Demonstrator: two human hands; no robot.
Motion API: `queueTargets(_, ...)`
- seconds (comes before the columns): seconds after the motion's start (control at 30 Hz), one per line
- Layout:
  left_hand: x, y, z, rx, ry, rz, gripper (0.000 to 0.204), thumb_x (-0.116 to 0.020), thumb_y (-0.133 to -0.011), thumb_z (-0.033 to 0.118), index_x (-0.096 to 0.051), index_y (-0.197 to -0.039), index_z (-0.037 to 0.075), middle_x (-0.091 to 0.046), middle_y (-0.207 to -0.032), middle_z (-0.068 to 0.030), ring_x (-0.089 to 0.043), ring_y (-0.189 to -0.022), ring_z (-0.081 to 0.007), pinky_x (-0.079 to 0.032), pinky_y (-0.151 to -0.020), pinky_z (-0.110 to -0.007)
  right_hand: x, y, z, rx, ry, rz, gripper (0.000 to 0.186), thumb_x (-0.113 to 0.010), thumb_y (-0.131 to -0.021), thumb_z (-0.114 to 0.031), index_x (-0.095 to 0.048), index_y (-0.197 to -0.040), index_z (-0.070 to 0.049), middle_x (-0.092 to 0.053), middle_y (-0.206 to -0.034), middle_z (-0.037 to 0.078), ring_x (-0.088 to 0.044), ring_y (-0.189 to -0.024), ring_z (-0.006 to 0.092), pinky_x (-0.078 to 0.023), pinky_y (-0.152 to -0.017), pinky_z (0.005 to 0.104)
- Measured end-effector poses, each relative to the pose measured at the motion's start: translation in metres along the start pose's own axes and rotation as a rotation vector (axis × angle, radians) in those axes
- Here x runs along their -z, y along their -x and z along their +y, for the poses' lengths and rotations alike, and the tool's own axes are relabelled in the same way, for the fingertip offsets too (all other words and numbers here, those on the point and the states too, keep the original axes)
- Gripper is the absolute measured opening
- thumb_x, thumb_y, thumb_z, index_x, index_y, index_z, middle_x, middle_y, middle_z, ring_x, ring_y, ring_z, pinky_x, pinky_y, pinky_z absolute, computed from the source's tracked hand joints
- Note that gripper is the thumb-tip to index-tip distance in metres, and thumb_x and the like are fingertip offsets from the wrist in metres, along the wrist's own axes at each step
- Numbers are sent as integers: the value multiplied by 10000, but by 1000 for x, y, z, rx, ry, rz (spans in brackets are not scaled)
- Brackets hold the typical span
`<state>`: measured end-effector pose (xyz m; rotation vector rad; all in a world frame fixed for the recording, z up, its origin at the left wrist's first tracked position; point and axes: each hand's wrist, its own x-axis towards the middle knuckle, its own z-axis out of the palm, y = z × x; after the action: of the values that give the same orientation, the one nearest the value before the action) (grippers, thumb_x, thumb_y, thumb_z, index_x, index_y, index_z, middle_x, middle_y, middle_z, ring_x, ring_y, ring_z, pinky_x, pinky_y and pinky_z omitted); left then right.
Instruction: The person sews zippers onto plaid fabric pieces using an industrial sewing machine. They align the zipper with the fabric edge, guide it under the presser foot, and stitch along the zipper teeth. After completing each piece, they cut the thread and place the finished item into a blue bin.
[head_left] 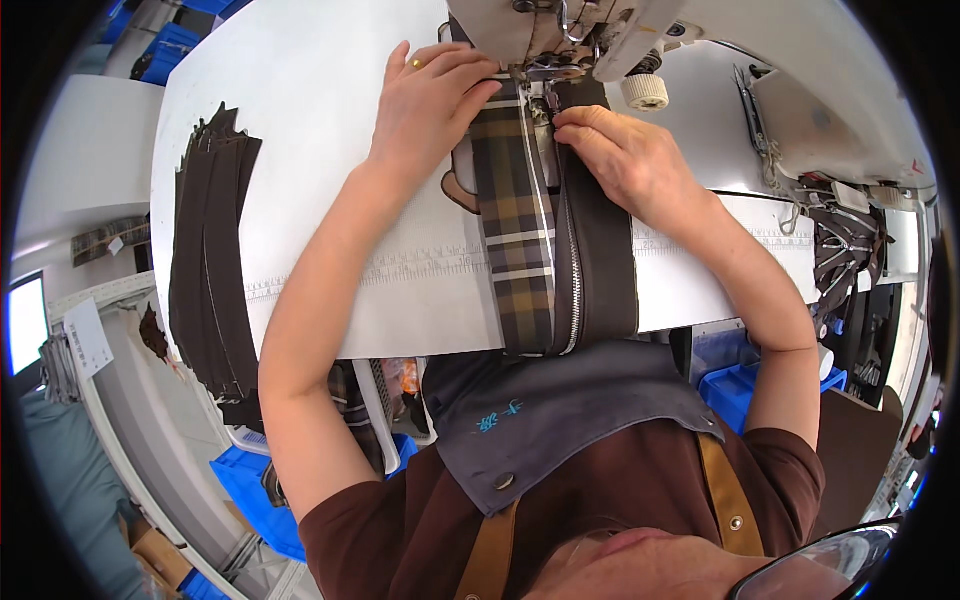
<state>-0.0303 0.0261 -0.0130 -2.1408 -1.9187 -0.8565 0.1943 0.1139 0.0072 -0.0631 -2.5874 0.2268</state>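
My left hand (428, 112) lies on the upper left edge of a plaid fabric strip (518, 215), fingers stretched out and a ring on one of them. Beside the strip runs a metal-toothed zipper (573, 270) on dark tape, with a dark brown fabric panel (607, 265) to its right. Thumb and fingers of my right hand (632, 160) pinch the zipper's upper part, just right of the presser foot (540, 108). The sewing machine head (560, 35) stands over the fabric's far end and hides part of it. A brown curved tab (460, 192) sticks out under the plaid's left side.
A pile of dark brown fabric pieces (212, 265) lies on the left of the white table (330, 290), which bears a printed ruler scale. Tweezers (748, 105) rest at the machine's right. Dark zippered pieces (845, 245) hang past the right edge; blue bins (255, 500) stand below.
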Motion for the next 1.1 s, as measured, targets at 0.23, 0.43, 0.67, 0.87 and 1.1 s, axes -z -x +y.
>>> queueTargets(0.23,10,24,49,-81,-132,-95,274,-630,-847,271,-663,-1081,134,-629,-1154,36,-558,-1066,-142,-259,-1047,-523,-4,0,-1,7,22,24,178,-597,-757,-54,-596,-927,-5,-600,-971,81,-625,-802,240,-526,-647,338)
queueTargets(0.43,14,25,47,-77,-123,-141,308,-616,-857,285,-653,-1124,136,-607,-1214,40,-549,-1095,-147,-224,-1058,-556,-3,-4,-10,13,76,33,170,-597,-729,-51,-581,-892,-5,-586,-953,84,-620,-797,229,-523,-642,325)
queueTargets(0.67,14,23,50,-69,-43,-161,289,-615,-864,246,-650,-1116,107,-606,-1219,17,-541,-1122,-167,-224,-1057,-571,1,-2,-11,-24,81,-37,206,-608,-707,-28,-594,-910,2,-591,-996,99,-626,-827,249,-530,-666,330)
queueTargets(0.87,8,26,52,-76,-43,-62,268,-622,-836,246,-651,-1049,87,-627,-1157,-11,-545,-1094,-154,-275,-1023,-577,-7,6,-11,-219,-156,120,225,-623,-742,-29,-590,-964,-18,-595,-1028,92,-619,-893,269,-533,-695,333)
queueTargets(1.1,25,66,97,-206,-195,-146,230,-618,-808,171,-623,-989,31,-620,-1113,-93,-563,-1098,-222,-341,-975,-552,-12,9,-8,-20,79,112,242,-676,-777,-129,-650,-1002,-42,-627,-1033,54,-601,-873,214,-516,-710,304)
